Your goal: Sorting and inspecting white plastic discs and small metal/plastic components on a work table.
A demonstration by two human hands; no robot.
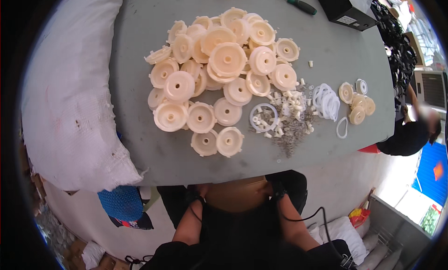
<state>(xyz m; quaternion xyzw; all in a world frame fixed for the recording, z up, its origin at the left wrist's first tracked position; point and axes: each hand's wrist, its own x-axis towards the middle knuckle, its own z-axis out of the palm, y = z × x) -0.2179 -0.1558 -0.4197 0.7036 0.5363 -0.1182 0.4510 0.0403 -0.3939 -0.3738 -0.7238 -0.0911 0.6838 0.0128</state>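
Note:
My left hand (203, 189) and my right hand (267, 189) are low in the view, just below the table's near edge. Each is at one side of a smooth tan surface (235, 195) between my legs; what that belongs to does not show. Fingers of both hands are mostly hidden, so their grip is unclear. On the table lies a big heap of cream plastic discs (227, 59) with center holes and notched rims. Beside it is a pile of small white plastic pieces (290, 102) mixed with small metal springs (288, 141). A white ring (252, 119) rests on that pile.
White rings (325, 102) and a few smaller discs (357, 115) lie at the table's right. A green-handled screwdriver (301, 5) and a black box (344, 11) are at the back. A large white sack (74, 92) borders the left. Another person (408, 137) is at far right.

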